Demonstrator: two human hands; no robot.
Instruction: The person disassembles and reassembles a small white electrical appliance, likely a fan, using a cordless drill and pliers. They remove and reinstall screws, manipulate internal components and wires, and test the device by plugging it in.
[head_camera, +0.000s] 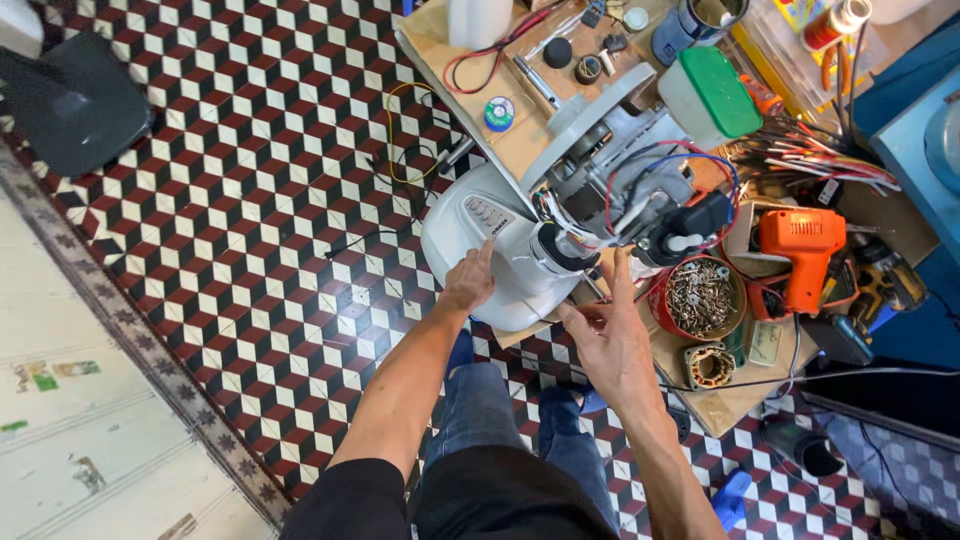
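Observation:
A white appliance base (470, 225) with a button panel lies on its side at the near edge of a workbench (520, 140), its motor (640, 200) and coloured wires exposed. My left hand (468, 280) rests on the white housing, index finger pointing up along it. Just to the right, my right hand (605, 335) hovers beside the housing with fingers apart, holding nothing, fingertips near the black-and-white neck piece (560, 248).
A red tin of screws (698, 297), an orange power drill (805, 250), a copper-wound stator (710, 365), a green-lidded white container (712, 92) and loose cables crowd the bench. A dark stool (75, 100) stands at the far left on the chequered tile floor (250, 200).

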